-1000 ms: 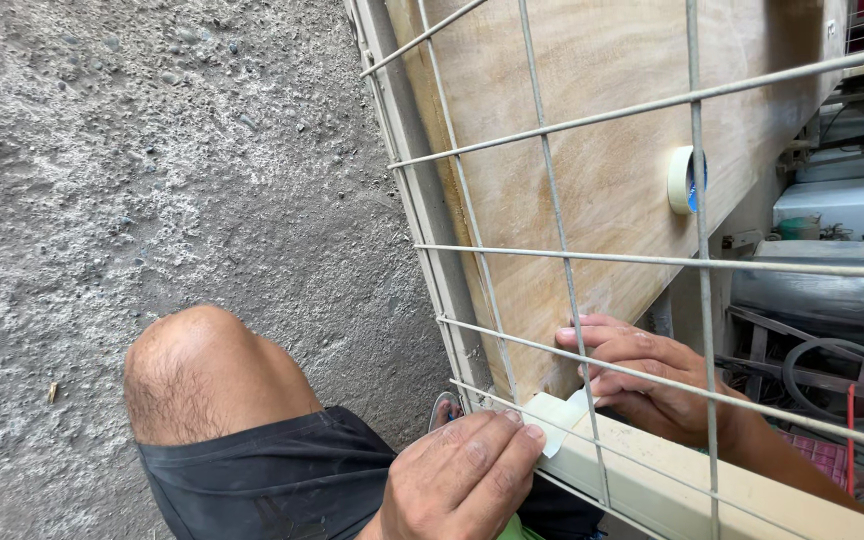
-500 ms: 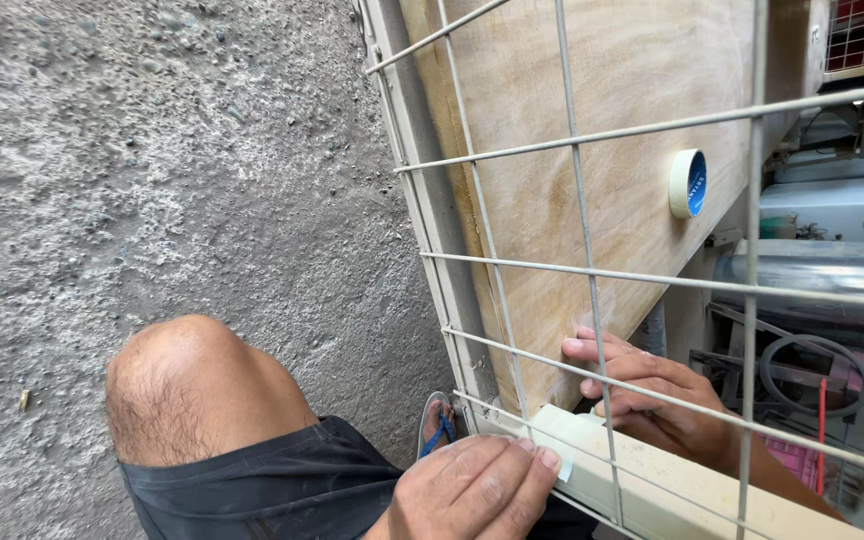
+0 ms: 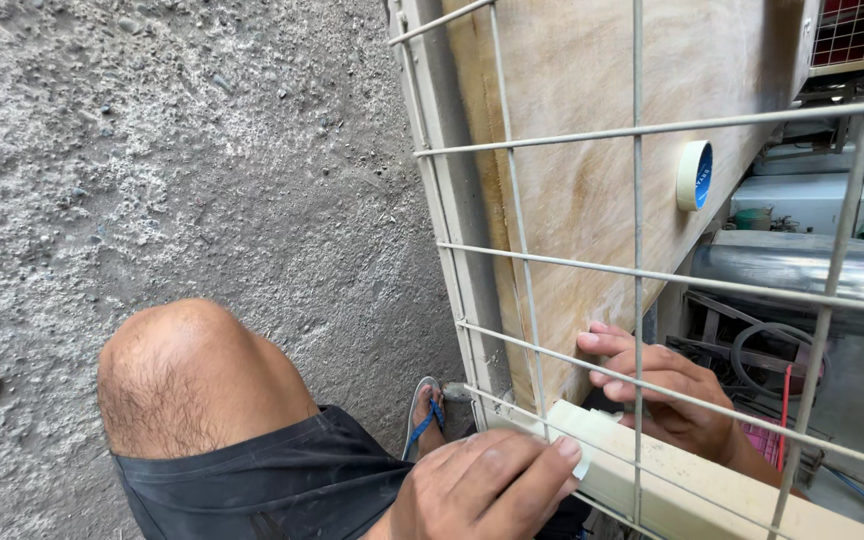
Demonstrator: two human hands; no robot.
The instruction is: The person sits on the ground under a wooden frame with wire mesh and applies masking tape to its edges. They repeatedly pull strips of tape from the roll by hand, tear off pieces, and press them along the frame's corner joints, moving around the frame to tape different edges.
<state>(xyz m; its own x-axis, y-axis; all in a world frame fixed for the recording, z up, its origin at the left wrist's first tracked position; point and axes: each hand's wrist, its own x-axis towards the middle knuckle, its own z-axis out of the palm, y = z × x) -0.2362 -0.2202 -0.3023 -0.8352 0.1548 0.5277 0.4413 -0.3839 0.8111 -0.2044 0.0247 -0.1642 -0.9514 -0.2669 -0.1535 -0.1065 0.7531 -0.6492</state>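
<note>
- floor [image 3: 152,150]: rough grey concrete, pitted and gritty, filling the left half of the view.
- knee [image 3: 187,375]: bare and bent, with dark shorts [image 3: 262,480] below it; the shorts are cut off by the bottom edge.
- sandal [image 3: 422,415]: grey sole with blue straps, mostly hidden behind the shorts and the left hand.
- left hand [image 3: 482,490]: low in the view, wrist cut off at the bottom edge; its fingers [image 3: 542,470] lie together, pressed flat on the near end of the bar, with a small pale scrap under the tips that is hard to make out.
- bar [image 3: 672,480]: the thing in hand, a cream square-section length with a smooth painted look, running from bottom centre down to the right behind the mesh, far end cut off.
- mesh [image 3: 637,260]: pale welded wire in large squares, fixed to a pale frame, crossing everything on the right.
- board [image 3: 602,170]: smooth light plywood behind the mesh, grain showing.
- right hand [image 3: 662,395]: behind the mesh, fingers curled down onto the bar's top; whether they clamp it i cannot tell.
- tape [image 3: 694,175]: cream roll with a blue core, against the board.
- clutter at far right: a metal pipe [image 3: 802,270] and cables, blurred.
</note>
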